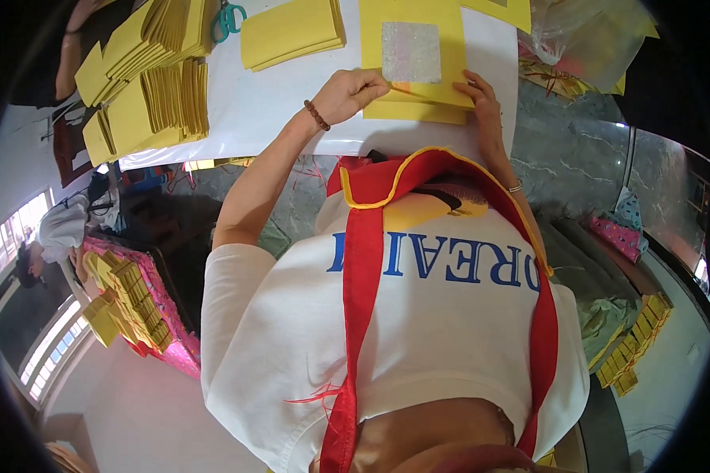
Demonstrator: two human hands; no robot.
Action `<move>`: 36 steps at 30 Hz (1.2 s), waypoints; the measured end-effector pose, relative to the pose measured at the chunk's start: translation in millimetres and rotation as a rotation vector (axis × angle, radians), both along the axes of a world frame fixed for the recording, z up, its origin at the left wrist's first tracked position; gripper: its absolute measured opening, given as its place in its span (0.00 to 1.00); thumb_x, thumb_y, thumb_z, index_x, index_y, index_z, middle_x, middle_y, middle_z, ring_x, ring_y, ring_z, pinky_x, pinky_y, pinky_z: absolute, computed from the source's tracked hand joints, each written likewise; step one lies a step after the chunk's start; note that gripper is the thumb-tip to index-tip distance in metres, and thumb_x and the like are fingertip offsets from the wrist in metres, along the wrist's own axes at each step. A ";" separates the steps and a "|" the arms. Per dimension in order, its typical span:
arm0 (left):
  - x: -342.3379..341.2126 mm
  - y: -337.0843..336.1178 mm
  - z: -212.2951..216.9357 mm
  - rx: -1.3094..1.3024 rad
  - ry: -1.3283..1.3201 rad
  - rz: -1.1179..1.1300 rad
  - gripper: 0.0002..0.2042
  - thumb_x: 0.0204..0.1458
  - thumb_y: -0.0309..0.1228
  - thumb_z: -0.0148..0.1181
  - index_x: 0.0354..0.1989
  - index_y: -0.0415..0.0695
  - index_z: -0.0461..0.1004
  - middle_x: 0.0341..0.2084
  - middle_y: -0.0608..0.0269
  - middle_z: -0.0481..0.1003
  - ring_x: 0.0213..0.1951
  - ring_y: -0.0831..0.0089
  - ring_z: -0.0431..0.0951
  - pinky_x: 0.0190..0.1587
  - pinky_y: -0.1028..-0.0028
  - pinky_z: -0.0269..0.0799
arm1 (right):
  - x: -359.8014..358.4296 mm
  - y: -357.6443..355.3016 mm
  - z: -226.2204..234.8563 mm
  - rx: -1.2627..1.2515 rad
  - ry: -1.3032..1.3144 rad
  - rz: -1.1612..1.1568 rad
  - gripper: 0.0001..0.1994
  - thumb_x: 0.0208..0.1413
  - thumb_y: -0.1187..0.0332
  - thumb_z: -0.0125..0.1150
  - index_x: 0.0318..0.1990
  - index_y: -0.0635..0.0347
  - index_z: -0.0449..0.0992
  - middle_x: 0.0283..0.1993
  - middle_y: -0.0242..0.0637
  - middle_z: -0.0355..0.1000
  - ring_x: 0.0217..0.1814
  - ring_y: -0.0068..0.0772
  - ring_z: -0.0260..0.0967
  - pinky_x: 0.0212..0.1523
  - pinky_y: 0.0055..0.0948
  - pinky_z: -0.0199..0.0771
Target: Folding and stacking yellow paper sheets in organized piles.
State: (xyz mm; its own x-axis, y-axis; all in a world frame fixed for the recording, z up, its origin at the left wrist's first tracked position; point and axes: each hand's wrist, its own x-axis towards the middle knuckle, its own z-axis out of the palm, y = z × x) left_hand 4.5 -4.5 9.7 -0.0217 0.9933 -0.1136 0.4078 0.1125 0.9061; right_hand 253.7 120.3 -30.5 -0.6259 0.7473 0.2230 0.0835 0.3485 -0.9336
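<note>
On the white-covered table lies a yellow paper sheet (375, 39) with a silvery-grey square (410, 52) on it. Another yellow sheet (410, 114) sticks out below it toward me. My left hand (351, 96), with a brown bead bracelet on its wrist, is closed in a pinch at the near left corner of the upper sheet. A small orange patch (402, 87) shows beside its fingertips. My right hand (481, 96) rests at the sheet's right edge, fingers apart, the tips on the paper.
Folded yellow paper stacks (154, 102) fill the table's left side. Teal-handled scissors (228, 22) and a yellow pile (292, 33) lie at the far side. A clear plastic bag (588, 39) is at the right. At the lower left, yellow bundles (134, 296) sit on pink cloth near another person (63, 225).
</note>
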 end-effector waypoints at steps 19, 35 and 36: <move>-0.8 -6.3 8.3 -0.132 -0.047 0.023 0.09 0.53 0.32 0.54 0.33 0.39 0.75 0.17 0.63 0.70 0.20 0.77 0.67 0.25 0.76 0.63 | -8.3 -3.4 -12.9 0.100 -0.040 -0.054 0.19 0.38 0.76 0.65 0.43 0.58 0.76 0.55 0.40 0.65 0.48 0.35 0.70 0.43 0.27 0.72; 12.3 -6.3 3.4 0.472 0.834 -0.396 0.23 0.43 0.29 0.59 0.52 0.51 0.68 0.47 0.59 0.69 0.40 0.63 0.70 0.43 0.69 0.70 | -12.4 -4.3 -5.0 0.065 -0.075 -0.097 0.15 0.42 0.71 0.67 0.40 0.57 0.77 0.54 0.38 0.65 0.46 0.30 0.69 0.41 0.25 0.70; 10.7 -4.8 3.7 0.474 0.752 -0.392 0.24 0.43 0.31 0.60 0.53 0.52 0.67 0.47 0.60 0.69 0.40 0.63 0.70 0.44 0.69 0.70 | -13.3 -5.2 -2.0 0.082 -0.105 -0.123 0.14 0.42 0.69 0.67 0.40 0.58 0.77 0.53 0.38 0.65 0.48 0.31 0.67 0.44 0.26 0.68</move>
State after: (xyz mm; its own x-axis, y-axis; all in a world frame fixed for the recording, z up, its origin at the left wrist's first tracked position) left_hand 15.2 -9.4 13.4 0.4167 0.8848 0.2085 0.8298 -0.4639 0.3102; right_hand 240.4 115.1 -32.5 -0.5540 0.8016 0.2247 0.2261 0.4046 -0.8861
